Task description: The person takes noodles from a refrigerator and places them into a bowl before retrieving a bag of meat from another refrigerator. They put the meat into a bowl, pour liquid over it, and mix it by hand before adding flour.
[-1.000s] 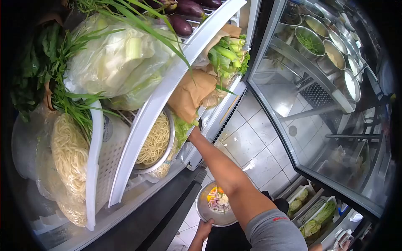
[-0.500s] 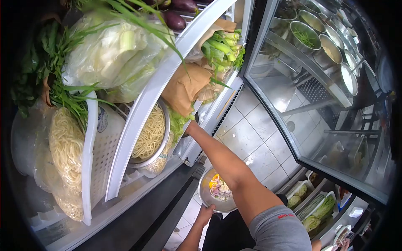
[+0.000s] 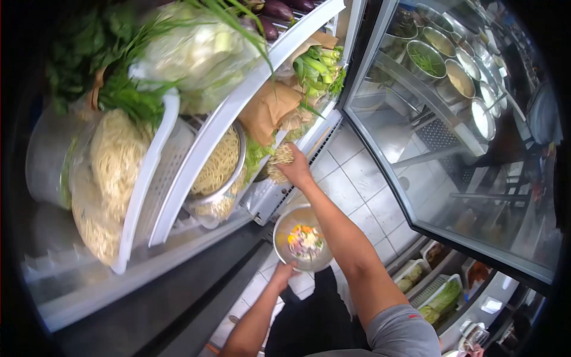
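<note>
My right hand is closed on a clump of pale sprouts or noodles at the front edge of the lower fridge shelf. Some of the clump hangs below the fingers. My left hand grips the rim of a metal bowl, held low over the floor. Chopped orange, purple and white vegetables lie inside it. Just left of my right hand are leafy lettuce and a brown paper wrap. A metal bowl of yellow noodles stands further left on the shelf.
Bagged noodles, bagged white vegetables and eggplants fill the upper shelf. An open glass door stands at the right, with metal containers seen through or in it. Vegetable baskets sit at the lower right.
My right hand has come out from inside the shelf and now shows a pale clump in its fingers. My left hand and the bowl have moved up, closer to the shelf.
</note>
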A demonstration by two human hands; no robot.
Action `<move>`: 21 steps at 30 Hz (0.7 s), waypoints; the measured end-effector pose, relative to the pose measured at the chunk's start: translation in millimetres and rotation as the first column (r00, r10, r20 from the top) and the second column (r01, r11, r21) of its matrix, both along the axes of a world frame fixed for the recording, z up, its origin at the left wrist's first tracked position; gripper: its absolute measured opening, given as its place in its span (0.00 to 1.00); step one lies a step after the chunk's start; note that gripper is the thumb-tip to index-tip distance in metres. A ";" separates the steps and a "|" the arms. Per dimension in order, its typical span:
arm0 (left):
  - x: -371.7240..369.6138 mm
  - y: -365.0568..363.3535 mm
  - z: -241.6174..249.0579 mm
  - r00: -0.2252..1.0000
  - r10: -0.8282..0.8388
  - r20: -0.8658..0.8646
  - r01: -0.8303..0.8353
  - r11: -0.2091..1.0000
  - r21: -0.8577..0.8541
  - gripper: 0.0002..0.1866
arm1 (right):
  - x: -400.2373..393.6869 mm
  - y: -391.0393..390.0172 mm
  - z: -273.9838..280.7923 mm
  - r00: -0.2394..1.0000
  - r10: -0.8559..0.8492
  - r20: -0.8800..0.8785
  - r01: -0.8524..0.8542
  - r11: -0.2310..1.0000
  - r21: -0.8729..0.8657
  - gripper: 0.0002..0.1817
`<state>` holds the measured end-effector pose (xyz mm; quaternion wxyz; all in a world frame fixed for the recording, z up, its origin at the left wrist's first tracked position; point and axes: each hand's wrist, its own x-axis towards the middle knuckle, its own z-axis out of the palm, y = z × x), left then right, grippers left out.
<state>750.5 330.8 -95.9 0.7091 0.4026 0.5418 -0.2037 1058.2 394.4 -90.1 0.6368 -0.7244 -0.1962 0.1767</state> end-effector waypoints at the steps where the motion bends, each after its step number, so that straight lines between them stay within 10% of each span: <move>1: 11.1 1.5 -1.8 1.000 -0.014 0.021 0.014 1.000 0.016 0.23 | -1.5 -23.0 13.9 0.994 0.035 -0.104 -0.030 0.999 0.044 0.29; 15: 88.0 -22.2 97.2 0.952 -0.029 0.305 0.033 0.999 -0.008 0.24 | -61.9 -199.7 165.5 0.951 0.304 0.062 -0.195 0.741 -0.642 0.32; 21: 72.9 -30.1 129.9 0.936 -0.028 0.350 0.045 0.998 -0.041 0.25 | -64.0 -212.6 232.2 0.892 0.448 0.063 -0.309 0.705 -0.638 0.28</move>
